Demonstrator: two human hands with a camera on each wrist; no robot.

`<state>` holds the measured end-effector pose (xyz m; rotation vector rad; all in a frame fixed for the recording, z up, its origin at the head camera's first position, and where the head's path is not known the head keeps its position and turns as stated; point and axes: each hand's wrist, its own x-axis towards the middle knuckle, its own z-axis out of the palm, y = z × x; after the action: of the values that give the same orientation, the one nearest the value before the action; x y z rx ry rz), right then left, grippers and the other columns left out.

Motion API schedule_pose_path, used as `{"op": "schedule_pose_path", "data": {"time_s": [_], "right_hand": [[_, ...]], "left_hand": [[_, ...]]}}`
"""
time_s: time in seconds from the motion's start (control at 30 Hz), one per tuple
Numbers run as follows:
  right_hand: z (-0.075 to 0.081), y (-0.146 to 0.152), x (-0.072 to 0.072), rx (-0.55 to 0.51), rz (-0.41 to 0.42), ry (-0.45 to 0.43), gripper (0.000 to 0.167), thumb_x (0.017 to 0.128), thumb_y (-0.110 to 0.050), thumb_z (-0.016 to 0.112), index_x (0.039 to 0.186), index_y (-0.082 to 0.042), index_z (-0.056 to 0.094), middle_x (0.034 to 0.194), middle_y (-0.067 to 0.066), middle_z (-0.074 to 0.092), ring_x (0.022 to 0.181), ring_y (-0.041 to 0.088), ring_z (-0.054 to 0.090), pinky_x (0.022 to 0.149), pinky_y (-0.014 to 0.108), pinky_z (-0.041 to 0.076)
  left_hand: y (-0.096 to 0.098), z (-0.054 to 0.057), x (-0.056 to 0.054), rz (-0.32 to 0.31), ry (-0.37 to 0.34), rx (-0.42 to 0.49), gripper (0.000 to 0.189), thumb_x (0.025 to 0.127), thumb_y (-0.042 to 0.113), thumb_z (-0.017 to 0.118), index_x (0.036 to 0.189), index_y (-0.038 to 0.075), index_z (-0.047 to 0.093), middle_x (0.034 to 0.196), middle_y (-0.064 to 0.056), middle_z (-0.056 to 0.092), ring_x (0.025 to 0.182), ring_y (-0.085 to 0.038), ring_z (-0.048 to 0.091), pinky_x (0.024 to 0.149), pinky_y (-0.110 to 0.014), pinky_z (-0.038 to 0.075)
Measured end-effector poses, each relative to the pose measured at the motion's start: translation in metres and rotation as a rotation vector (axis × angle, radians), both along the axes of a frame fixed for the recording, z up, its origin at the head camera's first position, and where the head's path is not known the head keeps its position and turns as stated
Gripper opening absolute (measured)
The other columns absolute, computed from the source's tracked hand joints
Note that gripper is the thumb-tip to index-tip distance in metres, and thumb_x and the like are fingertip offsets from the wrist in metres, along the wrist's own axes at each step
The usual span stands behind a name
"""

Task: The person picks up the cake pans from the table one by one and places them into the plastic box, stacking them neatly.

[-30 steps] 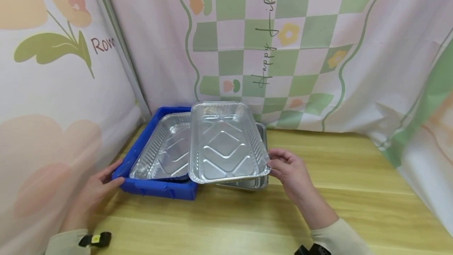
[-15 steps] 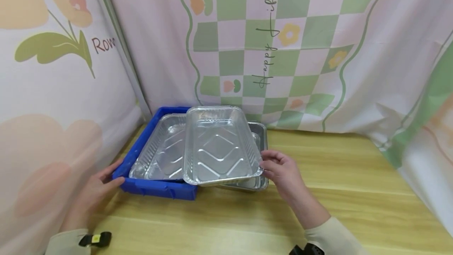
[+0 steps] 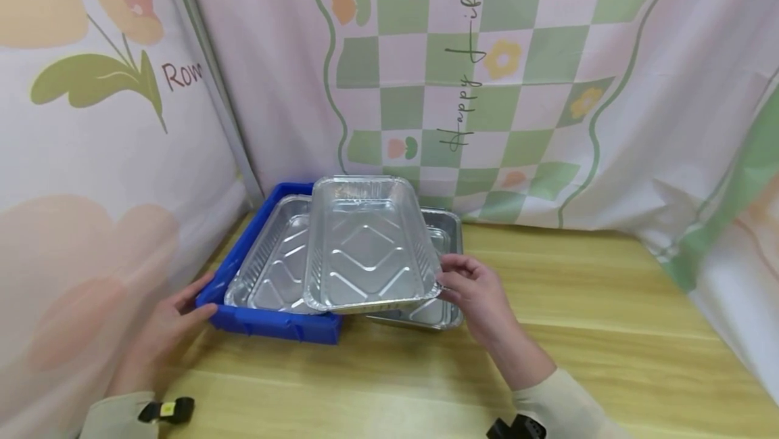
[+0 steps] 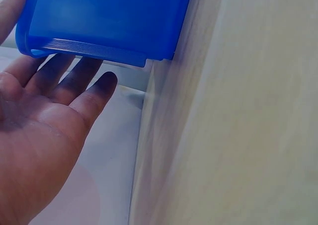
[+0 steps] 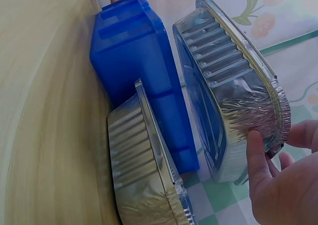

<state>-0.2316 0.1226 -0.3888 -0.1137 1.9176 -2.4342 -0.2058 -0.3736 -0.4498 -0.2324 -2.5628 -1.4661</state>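
My right hand (image 3: 481, 300) pinches the near right corner of a rectangular foil tray (image 3: 367, 246), thumb at the rim. This tray is raised and tilted, as the right wrist view also shows with its ribbed side (image 5: 223, 61). It overlaps a blue plastic bin (image 3: 276, 327) in the head view. Inside the bin lies another foil tray (image 3: 268, 283), partly hidden by the raised one. My left hand (image 3: 161, 334) holds the bin's near left corner; in the left wrist view its fingers (image 4: 102, 93) lie against the blue wall.
To the right of the bin, a further foil tray (image 3: 452, 239) stands on the wooden table (image 3: 578, 331), partly covered in the head view. A patterned curtain (image 3: 402, 53) hangs behind, and another printed cloth (image 3: 79, 168) borders the left side.
My right hand has carried the raised foil tray leftward, further over the bin. More of the tray on the table shows now. The left hand and bin stay in place.
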Motion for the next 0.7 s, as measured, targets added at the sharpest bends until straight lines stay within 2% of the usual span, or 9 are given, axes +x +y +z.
{"op": "schedule_pose_path", "data": {"time_s": [0.43,0.7], "right_hand": [[0.000,-0.012,-0.004,-0.034,-0.006,-0.011,0.035,0.085,0.010,0.060,0.118,0.012,0.051,0.096,0.010,0.059,0.083,0.017,0.060,0.078,0.035,0.057],[-0.001,-0.021,-0.006,-0.059,0.002,-0.018,0.036,0.084,0.011,0.060,0.119,0.014,0.050,0.098,0.012,0.058,0.082,0.018,0.060,0.077,0.036,0.057]], "left_hand": [[0.001,0.000,-0.001,0.013,-0.008,-0.006,0.060,0.096,0.012,0.065,0.148,0.000,0.038,0.131,-0.035,0.051,0.098,0.006,0.055,0.079,-0.014,0.048],[0.000,0.002,-0.001,0.002,-0.017,0.002,0.061,0.096,0.012,0.065,0.148,0.001,0.037,0.135,-0.036,0.047,0.102,0.009,0.052,0.083,-0.011,0.045]]}}
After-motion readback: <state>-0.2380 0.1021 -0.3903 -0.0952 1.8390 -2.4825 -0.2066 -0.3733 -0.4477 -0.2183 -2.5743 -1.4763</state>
